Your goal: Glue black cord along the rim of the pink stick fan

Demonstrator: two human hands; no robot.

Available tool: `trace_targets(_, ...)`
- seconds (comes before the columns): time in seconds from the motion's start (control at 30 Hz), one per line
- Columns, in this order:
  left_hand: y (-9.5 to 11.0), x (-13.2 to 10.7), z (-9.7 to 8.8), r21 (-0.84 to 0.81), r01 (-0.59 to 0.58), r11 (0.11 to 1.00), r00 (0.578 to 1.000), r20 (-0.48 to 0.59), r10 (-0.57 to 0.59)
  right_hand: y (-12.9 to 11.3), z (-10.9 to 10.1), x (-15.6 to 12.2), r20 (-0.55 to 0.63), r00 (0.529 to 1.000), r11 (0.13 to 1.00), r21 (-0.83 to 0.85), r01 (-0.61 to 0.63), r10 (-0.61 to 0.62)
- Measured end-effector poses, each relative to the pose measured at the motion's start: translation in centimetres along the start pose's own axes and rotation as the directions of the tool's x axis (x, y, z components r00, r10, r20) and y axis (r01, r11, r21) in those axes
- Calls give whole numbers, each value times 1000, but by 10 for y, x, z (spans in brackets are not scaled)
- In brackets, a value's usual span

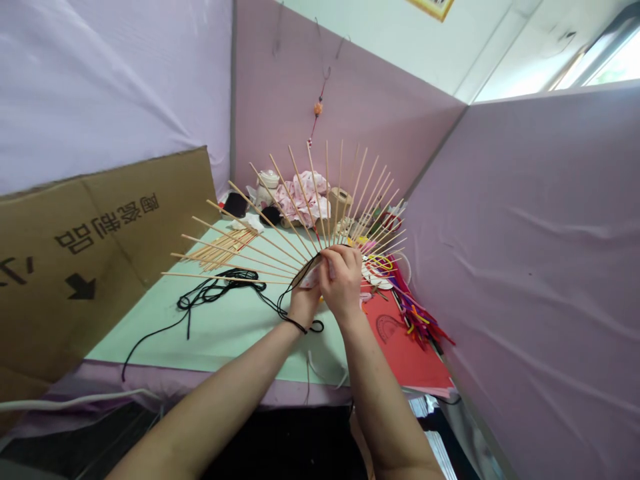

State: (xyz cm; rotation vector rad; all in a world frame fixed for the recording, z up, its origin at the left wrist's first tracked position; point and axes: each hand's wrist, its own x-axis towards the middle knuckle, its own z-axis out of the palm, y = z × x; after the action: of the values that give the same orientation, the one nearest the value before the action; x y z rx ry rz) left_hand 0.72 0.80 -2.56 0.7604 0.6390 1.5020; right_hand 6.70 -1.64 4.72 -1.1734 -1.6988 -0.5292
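A half-round fan frame of thin wooden sticks (280, 230) spreads out above the table, its sticks radiating from a pale centre piece (311, 275). My left hand (303, 303) is closed on the lower edge of this frame, with its fingers partly hidden. My right hand (343, 277) is closed at the inner ends of the sticks, where a black cord (299, 275) runs along the centre piece. Whether the right fingers pinch the cord or a stick cannot be made out. The cord loops past my left wrist to a loose tangle on the table at the left.
A bundle of loose sticks (220, 250) lies on the pale green tabletop (200, 340). On the right are red sheets (405, 353) with a protractor (389, 328) and coloured pipe cleaners (420, 320). A cardboard panel (110, 267) stands left; pink cloth (303, 197) lies behind.
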Motion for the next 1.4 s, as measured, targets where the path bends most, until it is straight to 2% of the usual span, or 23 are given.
trace_targets(0.1,5,-4,1,-18,-65,998,996,59,66,2,-1,-2,-90,996,999,42,21,-17)
trace_targets(0.2,10,-8,3,2,-38,999,996,78,38,4,-2,-4,-170,985,998,62,16,-5)
trace_targets(0.53,3,-5,2,43,-62,997,998,35,60,3,-3,0,-161,983,994,78,-75,86)
trace_targets(0.7,3,-4,1,80,-72,994,997,16,71,-6,-8,4,-100,989,992,77,-101,109)
trace_targets(0.9,11,-9,3,14,-74,997,991,117,72,-9,-13,-3,-237,965,987,137,-85,116)
trace_targets(1.0,15,-10,4,52,-119,991,984,142,111,-1,-8,-8,-203,969,987,105,-121,140)
trace_targets(1.13,13,-9,3,50,-128,990,986,113,122,6,0,-13,-143,985,994,65,-87,96)
trace_targets(1.23,10,-8,2,23,-107,994,988,114,104,7,1,-15,-155,987,999,37,-34,39)
trace_targets(1.4,8,-8,2,40,-162,986,980,127,156,11,0,-13,-163,986,1000,-2,21,-21)
